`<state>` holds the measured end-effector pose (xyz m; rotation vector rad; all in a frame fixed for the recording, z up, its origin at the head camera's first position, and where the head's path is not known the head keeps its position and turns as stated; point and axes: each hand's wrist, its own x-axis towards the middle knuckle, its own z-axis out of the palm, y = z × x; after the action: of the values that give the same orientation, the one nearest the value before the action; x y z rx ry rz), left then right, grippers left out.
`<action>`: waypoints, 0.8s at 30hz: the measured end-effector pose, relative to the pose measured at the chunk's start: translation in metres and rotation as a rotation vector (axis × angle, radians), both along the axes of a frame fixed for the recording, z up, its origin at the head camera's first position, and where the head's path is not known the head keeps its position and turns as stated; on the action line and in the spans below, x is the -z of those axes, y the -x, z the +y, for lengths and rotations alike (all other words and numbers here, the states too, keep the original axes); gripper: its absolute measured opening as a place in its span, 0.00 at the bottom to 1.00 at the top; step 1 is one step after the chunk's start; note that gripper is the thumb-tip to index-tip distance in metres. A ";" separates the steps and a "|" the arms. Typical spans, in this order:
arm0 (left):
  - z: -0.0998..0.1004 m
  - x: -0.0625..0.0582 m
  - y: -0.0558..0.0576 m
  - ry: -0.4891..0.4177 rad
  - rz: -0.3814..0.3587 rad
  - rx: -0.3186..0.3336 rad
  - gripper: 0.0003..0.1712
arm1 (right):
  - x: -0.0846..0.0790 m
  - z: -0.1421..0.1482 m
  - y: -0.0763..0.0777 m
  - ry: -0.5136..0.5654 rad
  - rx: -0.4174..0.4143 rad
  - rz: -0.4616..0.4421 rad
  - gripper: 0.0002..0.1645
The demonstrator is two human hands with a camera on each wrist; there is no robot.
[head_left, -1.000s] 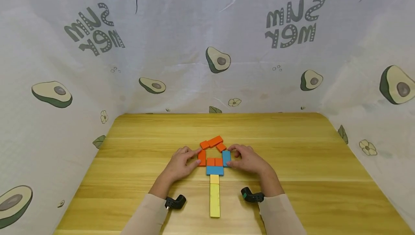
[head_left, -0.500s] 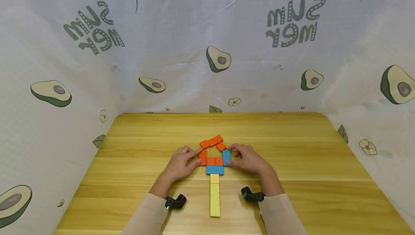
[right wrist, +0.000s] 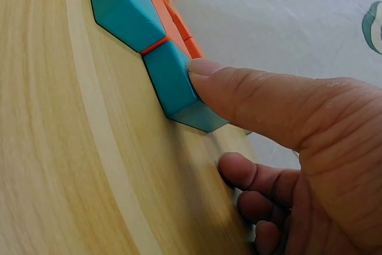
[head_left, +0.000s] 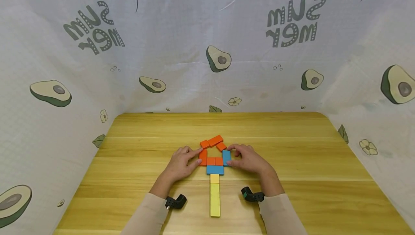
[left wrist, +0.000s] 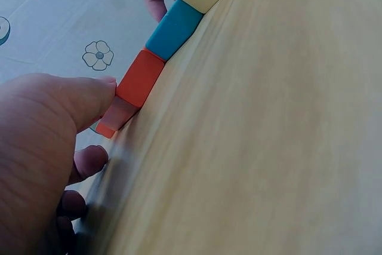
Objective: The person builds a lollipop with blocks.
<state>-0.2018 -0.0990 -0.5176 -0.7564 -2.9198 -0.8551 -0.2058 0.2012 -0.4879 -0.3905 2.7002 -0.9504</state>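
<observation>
Toy building blocks lie flat in a figure at the middle of the table. My left hand holds an upright-lying orange block by its outer side, index finger at the far end and thumb near the close end. Opposite, my right hand holds a blue block the same way; its thumb lies on the block in the right wrist view. Between them sit two small orange blocks above a wide blue block. Below come a yellow square block and a long yellow-green block.
Beyond the hands lie a slanted orange block and two smaller orange blocks, set at angles. The wooden table ends at a patterned cloth at the back and sides. Each wrist wears a black camera.
My left hand has slid the orange block slightly right, against the small orange blocks. The right hand and the blue block have stayed in place.
</observation>
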 end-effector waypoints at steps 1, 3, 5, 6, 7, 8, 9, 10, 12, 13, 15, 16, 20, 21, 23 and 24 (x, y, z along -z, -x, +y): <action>0.000 0.000 0.000 0.002 0.000 0.000 0.28 | 0.000 0.000 0.000 0.000 -0.001 0.001 0.29; 0.000 0.000 0.000 0.002 -0.001 0.001 0.28 | 0.000 0.000 0.000 -0.001 -0.003 0.004 0.29; 0.000 0.000 0.000 0.002 -0.004 -0.001 0.28 | 0.001 0.000 0.000 0.003 -0.004 0.005 0.29; 0.000 0.001 0.000 0.002 -0.005 -0.002 0.28 | 0.001 0.000 0.000 0.005 -0.005 0.005 0.29; 0.000 0.001 0.001 0.004 -0.006 -0.003 0.28 | 0.001 0.000 0.000 0.006 -0.005 0.005 0.29; 0.000 0.001 0.001 0.005 -0.005 -0.003 0.28 | 0.001 0.000 0.000 0.007 -0.004 0.006 0.29; 0.000 0.001 0.001 0.003 -0.002 -0.003 0.28 | 0.002 0.000 0.000 0.008 -0.004 0.004 0.29; 0.000 0.001 0.001 0.003 0.000 -0.003 0.27 | 0.002 0.000 0.000 0.009 -0.003 0.004 0.29; 0.000 0.000 0.000 0.001 0.006 -0.003 0.27 | 0.002 0.001 0.001 0.010 -0.002 0.002 0.29; 0.000 0.000 0.000 -0.001 0.009 -0.003 0.27 | 0.002 0.001 0.001 0.009 -0.001 0.002 0.29; 0.000 -0.001 0.000 -0.006 0.011 -0.001 0.27 | 0.003 0.001 0.001 0.010 -0.001 0.001 0.28; 0.000 -0.001 0.000 -0.007 0.009 -0.002 0.27 | 0.003 0.001 0.001 0.010 -0.001 0.001 0.28; 0.001 -0.002 -0.001 -0.007 0.003 -0.003 0.27 | 0.003 0.001 0.002 0.014 -0.001 -0.002 0.28; 0.001 -0.002 -0.001 -0.007 0.003 -0.004 0.26 | 0.004 0.001 0.002 0.015 -0.001 -0.003 0.28; 0.001 -0.002 -0.001 -0.007 0.005 -0.005 0.26 | 0.004 0.001 0.002 0.016 -0.001 -0.003 0.29; 0.001 -0.002 -0.001 -0.009 0.006 -0.005 0.26 | 0.004 0.001 0.002 0.016 0.000 -0.003 0.29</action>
<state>-0.2009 -0.0982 -0.5155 -0.7499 -2.9094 -0.8630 -0.2074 0.2024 -0.4918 -0.3925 2.6915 -0.9729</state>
